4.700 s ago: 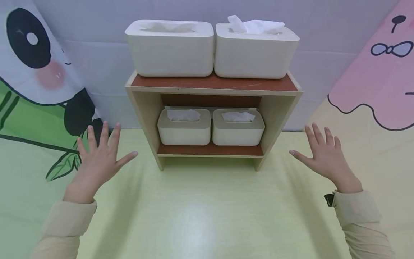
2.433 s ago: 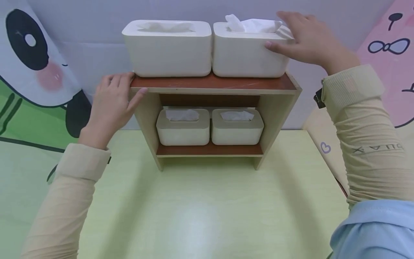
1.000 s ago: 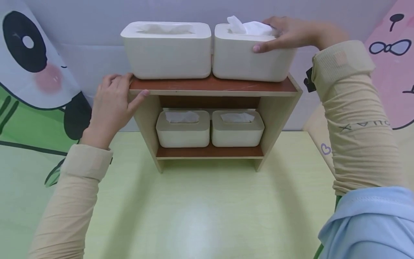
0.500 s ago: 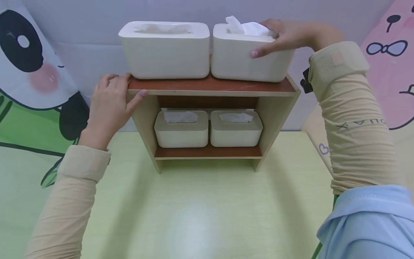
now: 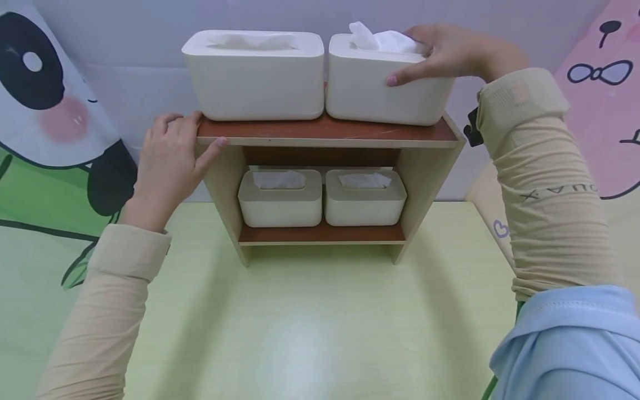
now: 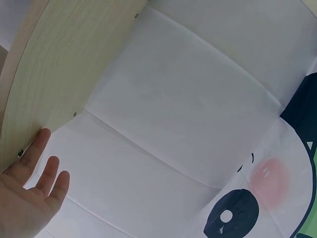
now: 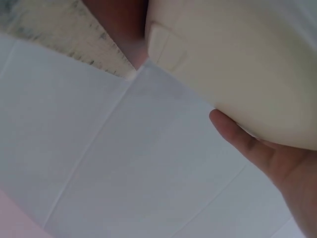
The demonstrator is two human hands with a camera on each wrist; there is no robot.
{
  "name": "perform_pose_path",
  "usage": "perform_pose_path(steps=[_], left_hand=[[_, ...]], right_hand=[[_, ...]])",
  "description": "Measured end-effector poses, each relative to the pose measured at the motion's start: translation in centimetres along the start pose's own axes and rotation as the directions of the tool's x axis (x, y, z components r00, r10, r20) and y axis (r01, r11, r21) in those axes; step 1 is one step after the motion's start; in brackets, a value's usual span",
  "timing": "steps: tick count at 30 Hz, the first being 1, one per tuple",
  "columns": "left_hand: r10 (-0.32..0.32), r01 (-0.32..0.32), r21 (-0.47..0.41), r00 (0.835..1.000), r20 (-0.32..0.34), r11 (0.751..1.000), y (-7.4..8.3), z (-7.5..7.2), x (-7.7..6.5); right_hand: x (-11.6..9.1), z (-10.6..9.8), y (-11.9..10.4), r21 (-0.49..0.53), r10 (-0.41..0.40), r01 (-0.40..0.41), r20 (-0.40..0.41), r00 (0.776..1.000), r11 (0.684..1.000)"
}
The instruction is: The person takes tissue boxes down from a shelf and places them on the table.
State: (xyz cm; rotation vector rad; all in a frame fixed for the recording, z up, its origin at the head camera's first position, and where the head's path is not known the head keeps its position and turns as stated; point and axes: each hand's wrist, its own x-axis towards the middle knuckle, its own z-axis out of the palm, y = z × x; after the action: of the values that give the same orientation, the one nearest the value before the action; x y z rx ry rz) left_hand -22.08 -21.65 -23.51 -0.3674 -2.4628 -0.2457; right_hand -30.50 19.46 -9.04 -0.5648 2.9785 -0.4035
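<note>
A small two-tier wooden shelf point(image 5: 280, 129) with red-brown boards stands in the middle. My left hand point(image 5: 170, 166) holds its upper left corner, thumb on the front edge. In the left wrist view, the fingers of my left hand point(image 6: 29, 198) lie along the pale side panel point(image 6: 59, 64). On the top right is a white tissue box point(image 5: 370, 94) with a tissue sticking up. My right hand point(image 5: 450, 55) grips its right end, thumb on the front, fingers behind. The right wrist view shows this box point(image 7: 237, 64) tilted beside the red-brown board, its underside partly visible.
Another white tissue box point(image 5: 260, 83) sits at the top left, a narrow gap away. Two smaller tissue boxes point(image 5: 280, 208) stand side by side on the lower board. The shelf is on a pale green-yellow table point(image 5: 300, 316), before a cartoon-printed backdrop point(image 5: 125, 44).
Both hands have come up from over the table's sides: the left onto the shelf corner, the right onto the upper right tissue box. That box's right end has turned slightly forward. The last half second shows almost no motion.
</note>
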Motion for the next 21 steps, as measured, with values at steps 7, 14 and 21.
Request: perform_pose_path(steps=[7,14,21], left_hand=[[0.005,-0.005,0.006,1.000,-0.011,1.000,-0.01,0.08,-0.06],[0.000,0.000,-0.006,1.000,-0.009,1.000,0.01,0.08,-0.18],[0.005,-0.005,-0.007,1.000,-0.025,1.000,0.07,0.10,-0.14]], right_hand=[[-0.03,0.24,0.04,-0.004,0.011,-0.011,-0.039,0.999,1.000],[-0.07,0.66,0.01,0.063,0.040,-0.035,-0.076,0.996,0.997],[-0.24,0.87,0.08,0.048,0.015,-0.009,-0.119,0.993,0.999]])
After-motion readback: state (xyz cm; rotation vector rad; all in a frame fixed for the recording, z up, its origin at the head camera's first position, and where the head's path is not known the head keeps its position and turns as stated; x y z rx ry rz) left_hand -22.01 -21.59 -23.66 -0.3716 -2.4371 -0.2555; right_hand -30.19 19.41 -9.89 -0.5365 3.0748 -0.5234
